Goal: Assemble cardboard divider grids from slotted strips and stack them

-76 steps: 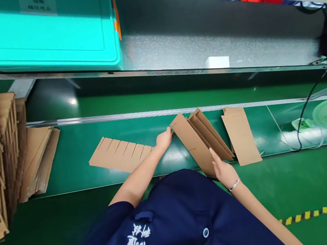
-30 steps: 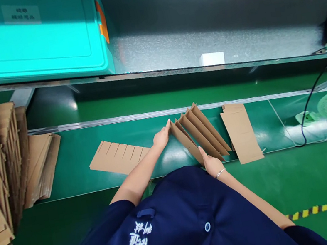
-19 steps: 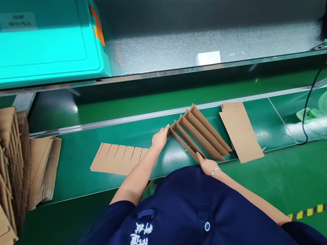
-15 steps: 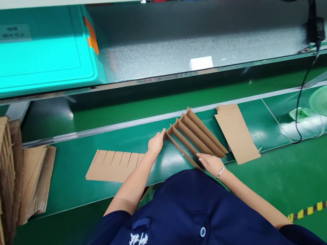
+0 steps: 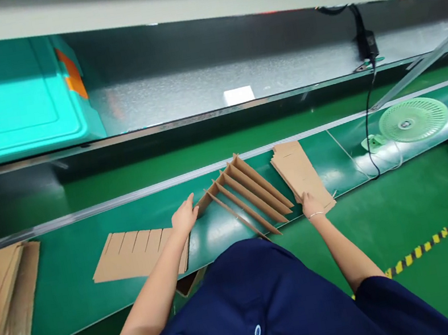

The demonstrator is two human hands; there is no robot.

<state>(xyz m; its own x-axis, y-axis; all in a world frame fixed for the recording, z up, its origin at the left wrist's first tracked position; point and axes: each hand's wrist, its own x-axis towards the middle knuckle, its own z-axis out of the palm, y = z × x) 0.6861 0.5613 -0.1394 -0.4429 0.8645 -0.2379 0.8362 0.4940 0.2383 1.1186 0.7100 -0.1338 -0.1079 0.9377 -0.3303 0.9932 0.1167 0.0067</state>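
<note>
A brown cardboard divider grid [image 5: 246,192] stands on the green workbench [image 5: 77,297], its several strips fanned apart. My left hand [image 5: 184,218] rests against the grid's left end, fingers stretched out. My right hand [image 5: 309,205] is on the near end of a pile of flat cardboard strips [image 5: 299,172] to the right of the grid; its fingers are mostly hidden. A flat slotted cardboard sheet [image 5: 137,253] lies left of my left hand.
A stack of flat cardboard [image 5: 4,298] lies at the far left. A turquoise plastic bin [image 5: 9,107] and a small white box [image 5: 239,95] sit on the metal shelf above. A green fan [image 5: 413,119] and black cable [image 5: 369,107] are at the right.
My right hand left the grid's near corner and moved right onto the pile of flat strips. The grid's strips have spread wider. The view has swung to the right.
</note>
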